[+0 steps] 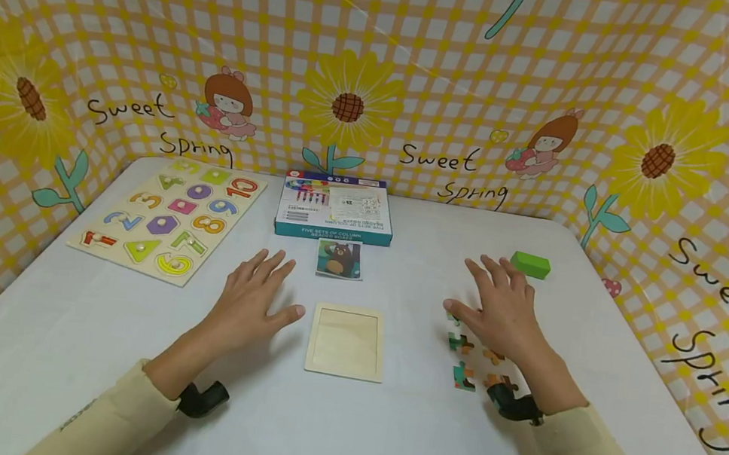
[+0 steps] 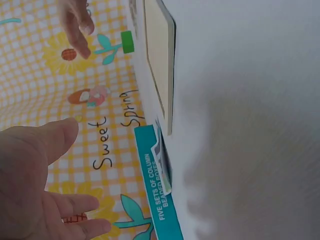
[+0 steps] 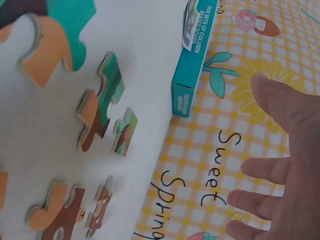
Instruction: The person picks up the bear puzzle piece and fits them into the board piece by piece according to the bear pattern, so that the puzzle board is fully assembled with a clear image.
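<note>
Fingers spread and holding nothing, my left hand (image 1: 248, 308) hovers over the table to the left of a square wooden puzzle tray (image 1: 347, 341). The tray lies flat, with a raised rim and a bare inside. My right hand (image 1: 505, 317), fingers also spread and grasping nothing, is above several loose jigsaw pieces (image 1: 464, 376), partly hiding them. In the right wrist view these pieces (image 3: 114, 82) show green, brown and orange print and lie apart from each other. Behind the tray is a small picture card (image 1: 340, 260) with a brown bear on it.
A teal and white box (image 1: 335, 212) stands at the back, just behind the card. At the left lies a wooden number-and-shape board (image 1: 119, 239). A green block (image 1: 529, 264) sits beyond my right hand. Patterned cloth (image 1: 388, 33) rises around the table's back and sides.
</note>
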`<action>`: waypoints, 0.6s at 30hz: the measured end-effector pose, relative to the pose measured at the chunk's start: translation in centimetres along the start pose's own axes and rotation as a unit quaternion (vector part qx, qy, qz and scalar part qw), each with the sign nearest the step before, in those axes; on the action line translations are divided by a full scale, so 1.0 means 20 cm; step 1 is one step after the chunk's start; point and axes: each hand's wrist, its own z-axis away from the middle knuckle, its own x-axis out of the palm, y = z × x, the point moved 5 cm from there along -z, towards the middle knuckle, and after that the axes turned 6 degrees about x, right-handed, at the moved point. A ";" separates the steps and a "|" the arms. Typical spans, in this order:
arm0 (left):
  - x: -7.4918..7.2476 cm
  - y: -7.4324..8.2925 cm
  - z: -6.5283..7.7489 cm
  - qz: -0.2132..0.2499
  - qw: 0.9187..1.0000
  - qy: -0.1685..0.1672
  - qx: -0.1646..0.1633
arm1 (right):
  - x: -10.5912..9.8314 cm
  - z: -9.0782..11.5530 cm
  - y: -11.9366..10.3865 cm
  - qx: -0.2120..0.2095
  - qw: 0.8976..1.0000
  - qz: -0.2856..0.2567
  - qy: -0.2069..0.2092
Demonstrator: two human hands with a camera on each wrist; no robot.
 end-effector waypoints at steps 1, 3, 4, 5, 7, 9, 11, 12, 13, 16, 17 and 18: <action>0.01 0.00 0.00 0.006 1.000 0.001 0.003 | 0.00 0.00 0.01 -0.001 1.000 -0.004 -0.004; 0.02 0.01 0.00 0.019 1.000 -0.002 0.008 | 0.00 -0.01 0.02 -0.001 1.000 -0.015 -0.011; 0.02 0.01 0.01 0.026 1.000 -0.005 0.009 | 0.01 -0.01 0.02 -0.002 1.000 -0.018 -0.015; 0.03 0.02 0.01 0.033 0.999 -0.009 0.011 | 0.01 -0.01 0.03 -0.003 1.000 -0.022 -0.017; 0.04 0.03 0.01 0.044 0.999 -0.016 0.015 | 0.01 -0.01 0.04 -0.006 0.999 -0.029 -0.020; 0.06 0.03 0.01 0.047 0.998 -0.023 0.022 | 0.02 -0.02 0.05 -0.011 0.999 -0.033 -0.022; 0.07 0.04 0.01 0.052 0.998 -0.029 0.028 | 0.03 -0.02 0.05 -0.016 0.999 -0.041 -0.025; 0.08 0.04 0.01 0.054 0.997 -0.032 0.032 | 0.03 -0.02 0.06 -0.018 0.998 -0.046 -0.027; 0.09 0.05 0.01 0.057 0.997 -0.033 0.036 | 0.04 -0.03 0.06 -0.019 0.998 -0.050 -0.029; 0.11 0.05 0.01 0.068 0.996 -0.036 0.043 | 0.05 -0.03 0.07 -0.022 0.997 -0.063 -0.035; 0.11 0.05 0.01 0.071 0.996 -0.036 0.043 | 0.05 -0.04 0.08 -0.022 0.997 -0.065 -0.037; 0.12 0.05 0.01 0.074 0.996 -0.037 0.042 | 0.06 -0.04 0.08 -0.022 0.997 -0.068 -0.038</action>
